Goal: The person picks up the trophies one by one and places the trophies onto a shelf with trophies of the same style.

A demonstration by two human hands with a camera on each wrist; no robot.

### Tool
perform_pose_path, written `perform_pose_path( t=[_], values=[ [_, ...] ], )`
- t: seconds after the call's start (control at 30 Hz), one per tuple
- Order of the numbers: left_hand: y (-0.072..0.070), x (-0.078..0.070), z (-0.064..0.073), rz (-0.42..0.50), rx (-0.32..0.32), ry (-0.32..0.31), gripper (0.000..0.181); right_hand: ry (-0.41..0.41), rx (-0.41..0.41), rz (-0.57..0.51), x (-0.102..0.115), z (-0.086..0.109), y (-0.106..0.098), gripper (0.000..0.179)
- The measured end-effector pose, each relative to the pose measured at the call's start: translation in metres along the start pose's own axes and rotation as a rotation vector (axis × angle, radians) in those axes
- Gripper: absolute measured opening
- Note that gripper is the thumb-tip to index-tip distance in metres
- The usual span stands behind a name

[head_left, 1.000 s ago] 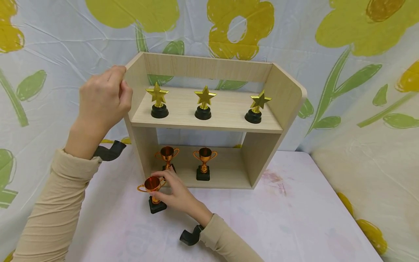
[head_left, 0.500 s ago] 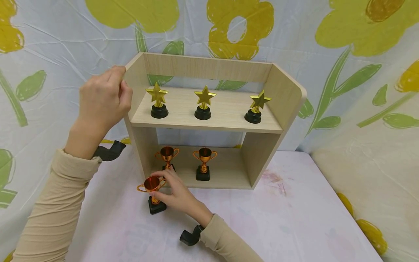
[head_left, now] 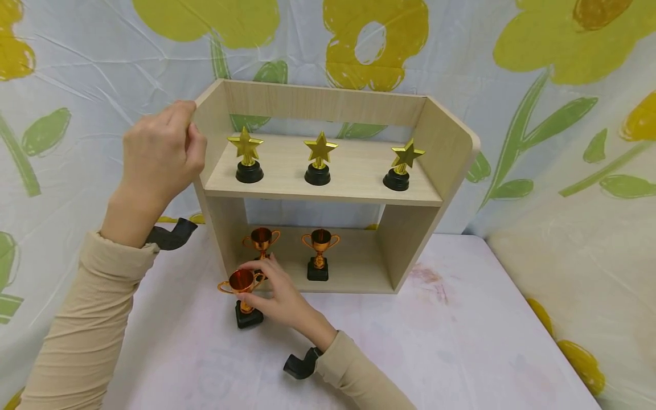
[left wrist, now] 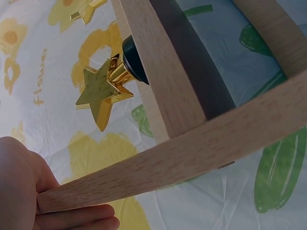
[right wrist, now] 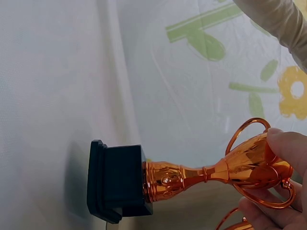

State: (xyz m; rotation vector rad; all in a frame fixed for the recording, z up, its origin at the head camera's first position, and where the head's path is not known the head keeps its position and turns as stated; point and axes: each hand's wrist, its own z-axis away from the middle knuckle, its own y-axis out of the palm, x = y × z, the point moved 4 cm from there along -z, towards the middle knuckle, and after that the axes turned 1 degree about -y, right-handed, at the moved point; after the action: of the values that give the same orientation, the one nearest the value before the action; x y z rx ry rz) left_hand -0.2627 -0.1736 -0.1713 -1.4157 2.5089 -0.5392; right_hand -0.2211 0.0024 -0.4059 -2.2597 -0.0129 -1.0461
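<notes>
My right hand (head_left: 284,300) pinches an orange-bronze trophy cup (head_left: 241,281) by its bowl, in front of the shelf's lower left corner. The right wrist view shows this cup's black square base (right wrist: 122,182) apart from the white cloth, with a shadow beside it. With its thumb and fingers on either side, my left hand (head_left: 160,149) grips the upper left side panel (left wrist: 163,151) of the wooden shelf (head_left: 323,196). Two more bronze trophy cups stand on the bottom level: the left cup (head_left: 261,239), partly hidden by my right hand, and the middle cup (head_left: 320,242).
Along the upper level stand three gold star trophies: left (head_left: 246,151), middle (head_left: 320,154) and right (head_left: 405,159). A white cloth (head_left: 461,341) covers the table. Flower-printed fabric (head_left: 302,34) hangs behind the shelf. Each wrist carries a black mount (head_left: 302,364).
Over the last half second my right hand and its trophy cup have shifted slightly up and right, toward the shelf. My left hand keeps its grip on the side panel.
</notes>
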Motion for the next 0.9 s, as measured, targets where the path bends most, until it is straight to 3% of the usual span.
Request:
perform_pose_path(
  t=[0.57,0.9],
  values=[
    [0.0,-0.002,-0.001,0.002,0.006,-0.001,0.034,-0.034,-0.03,-0.004,0.005,0.0,-0.01,0.049],
    [-0.001,-0.003,0.0,-0.005,0.013,-0.007,0.035,-0.001,-0.045,0.032,0.008,0.003,-0.017,0.049]
  ],
)
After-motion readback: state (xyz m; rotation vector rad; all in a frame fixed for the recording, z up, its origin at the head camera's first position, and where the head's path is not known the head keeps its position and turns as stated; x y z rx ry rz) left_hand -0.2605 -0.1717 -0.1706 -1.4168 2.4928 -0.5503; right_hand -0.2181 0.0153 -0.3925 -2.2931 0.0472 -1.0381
